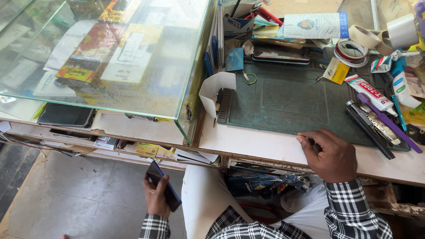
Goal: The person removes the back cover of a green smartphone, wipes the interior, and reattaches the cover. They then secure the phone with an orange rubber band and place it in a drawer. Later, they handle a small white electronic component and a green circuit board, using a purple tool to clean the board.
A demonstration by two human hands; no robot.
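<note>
**Smartphone held low, one hand on the bench edge**

Smartphone [164, 186], dark with a blue edge, sits in the left hand [156, 197], whose fingers wrap its back; it hangs below the counter, over the grey floor [79, 194], just left of the person's knee. One phone is in hand. A second phone [280, 54] lies flat at the far edge of the green work mat [287, 99], and a dark flat device [66, 115] rests on the shelf under the glass display case [102, 53].

The right hand [330, 155] rests on the white bench top [256, 141] with fingers curled; a small dark item shows under them, too hidden to name.

Rolls of tape [367, 37] cluster at the far right: at least three can be counted. One glue tube [369, 92] lies beside a purple pry tool [389, 124] and two or three dark slim tools [369, 130], all along the mat's right edge. One white folded card [214, 88] stands at the mat's left edge.

The middle of the mat is bare, as is the strip of bench between the mat and the front edge, left of the right hand. The glass case walls off the left side.
</note>
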